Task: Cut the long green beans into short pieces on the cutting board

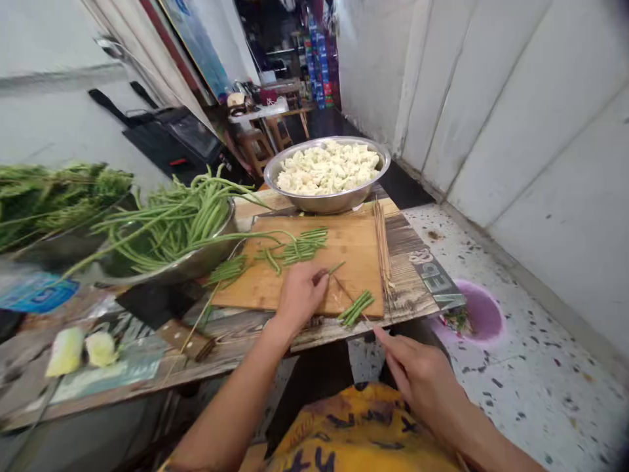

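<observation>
My left hand [301, 292] is over the cutting board [265, 288], its fingers closed around a short piece of green bean [337, 267]. A thin wooden skewer [342, 287] runs from near that piece down toward the board's front edge. Several cut bean pieces [356, 308] sit side by side along the skewer. My right hand [417, 370] grips the skewer's lower end, just off the table edge. More cut bean pieces [307, 244] lie in a pile behind my left hand, with another bunch [228, 270] at the board's left edge.
A metal bowl [329, 202] of cauliflower stands behind the board. Bare skewers [381, 242] lie along its right side. Long beans [181, 216] overflow a bowl on the left. Nearby are a cleaver [184, 337] and pale vegetable chunks [66, 352]. A pink basin [484, 314] sits on the floor.
</observation>
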The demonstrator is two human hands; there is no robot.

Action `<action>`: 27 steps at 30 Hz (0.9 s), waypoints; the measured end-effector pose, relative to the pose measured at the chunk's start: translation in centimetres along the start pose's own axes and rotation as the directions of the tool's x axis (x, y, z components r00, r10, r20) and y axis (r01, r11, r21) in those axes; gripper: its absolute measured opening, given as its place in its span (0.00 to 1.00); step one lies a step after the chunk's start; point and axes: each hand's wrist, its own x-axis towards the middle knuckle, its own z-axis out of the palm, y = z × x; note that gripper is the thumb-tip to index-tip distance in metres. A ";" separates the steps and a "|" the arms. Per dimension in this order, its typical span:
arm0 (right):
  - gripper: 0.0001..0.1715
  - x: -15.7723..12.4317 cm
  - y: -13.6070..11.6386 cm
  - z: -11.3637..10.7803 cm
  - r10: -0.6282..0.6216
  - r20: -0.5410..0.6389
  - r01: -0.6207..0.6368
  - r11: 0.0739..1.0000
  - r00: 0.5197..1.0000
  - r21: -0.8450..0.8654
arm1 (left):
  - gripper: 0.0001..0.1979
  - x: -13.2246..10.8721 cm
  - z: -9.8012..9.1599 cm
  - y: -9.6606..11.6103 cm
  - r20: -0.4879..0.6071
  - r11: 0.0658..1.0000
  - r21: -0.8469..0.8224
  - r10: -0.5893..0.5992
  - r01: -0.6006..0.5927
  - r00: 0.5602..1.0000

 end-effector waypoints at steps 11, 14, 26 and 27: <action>0.23 -0.6 -0.2 0.0 0.026 0.019 -0.026 1.000 0.999 0.016 | 0.06 0.5 -0.4 0.5 0.032 0.992 0.107 0.059 -0.062 0.998; 0.23 -0.4 -0.2 0.0 0.036 0.031 -0.037 0.999 0.999 0.025 | 0.06 0.5 -0.3 0.5 0.034 0.992 0.112 0.061 -0.065 0.998; 0.23 -0.2 -0.4 0.0 0.045 0.032 -0.047 0.998 0.998 0.047 | 0.06 0.8 -0.5 0.3 0.061 0.993 0.089 0.074 -0.079 0.995; 0.23 -0.2 -0.4 0.0 0.040 0.031 -0.042 0.998 0.999 0.046 | 0.06 0.8 -0.5 0.3 0.062 0.993 0.088 0.077 -0.083 0.995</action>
